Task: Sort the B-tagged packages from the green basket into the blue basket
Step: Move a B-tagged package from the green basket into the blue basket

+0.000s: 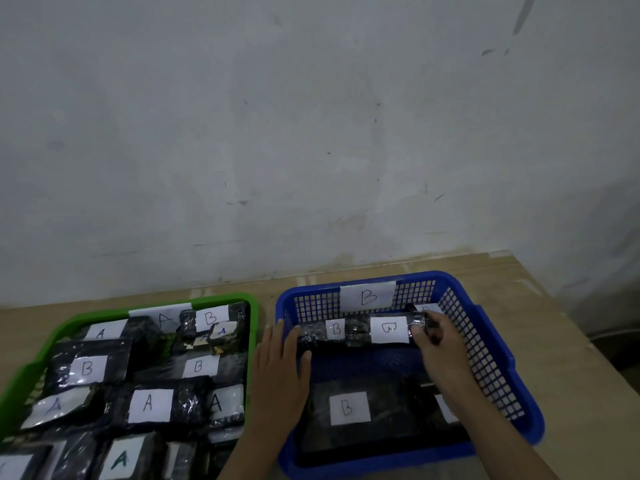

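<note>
Your right hand (pixel 434 336) has its fingers curled round the right end of a long, black, glossy plastic-wrapped package (pixel 356 330) bearing two white paper tags marked B; it lies crosswise near the far wall of the blue plastic lattice basket (pixel 491 358). Your left hand (pixel 280 362), fingers straight and grasping nothing, rests over the basket's left rim, its fingertips touching the opposite end of the same package. Whether the package already rests on the basket floor cannot be told.

To finish the placement well, lower both ends level, steadying with the flat left hand while the right eases its fingers out sideways, so the package settles against the far wall with its tags uppermost. Nearer you than the grip lies a flat black B-tagged package (pixel 349 408); keep clear of it.

To the left of your left hand, the green plastic basket (pixel 254 306) still holds B-tagged packages (pixel 88 368) among A-tagged ones (pixel 149 405), so, by my judgement, sorting is only partly done.
</note>
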`<action>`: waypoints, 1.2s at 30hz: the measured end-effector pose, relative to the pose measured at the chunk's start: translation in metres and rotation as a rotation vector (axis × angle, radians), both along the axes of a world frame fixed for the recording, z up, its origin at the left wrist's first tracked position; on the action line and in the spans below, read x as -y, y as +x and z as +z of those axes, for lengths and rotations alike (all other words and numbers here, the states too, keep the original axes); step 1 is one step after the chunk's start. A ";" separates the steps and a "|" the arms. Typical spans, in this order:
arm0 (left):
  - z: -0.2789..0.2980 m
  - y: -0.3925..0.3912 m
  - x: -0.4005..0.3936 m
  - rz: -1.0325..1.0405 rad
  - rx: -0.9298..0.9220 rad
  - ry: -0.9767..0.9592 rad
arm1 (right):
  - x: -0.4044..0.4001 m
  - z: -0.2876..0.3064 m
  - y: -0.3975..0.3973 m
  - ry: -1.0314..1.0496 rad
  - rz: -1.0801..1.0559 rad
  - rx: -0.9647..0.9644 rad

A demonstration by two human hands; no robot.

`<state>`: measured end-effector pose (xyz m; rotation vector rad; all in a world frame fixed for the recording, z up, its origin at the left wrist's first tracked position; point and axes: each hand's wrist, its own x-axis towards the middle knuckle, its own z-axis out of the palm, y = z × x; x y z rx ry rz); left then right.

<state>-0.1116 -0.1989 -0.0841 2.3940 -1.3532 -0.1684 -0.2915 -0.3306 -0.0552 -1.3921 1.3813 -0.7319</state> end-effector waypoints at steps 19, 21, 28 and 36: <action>-0.012 -0.002 0.004 0.030 0.029 -0.020 | -0.013 -0.043 0.054 0.086 0.268 -0.449; -0.008 -0.002 0.005 0.024 0.000 0.024 | -0.015 -0.043 0.061 0.036 0.275 -0.517; -0.008 -0.003 0.005 0.035 0.022 0.005 | -0.019 -0.041 0.064 -0.184 0.402 -0.870; -0.012 -0.001 0.004 -0.014 0.009 -0.029 | -0.012 -0.049 0.065 -0.070 0.481 -0.848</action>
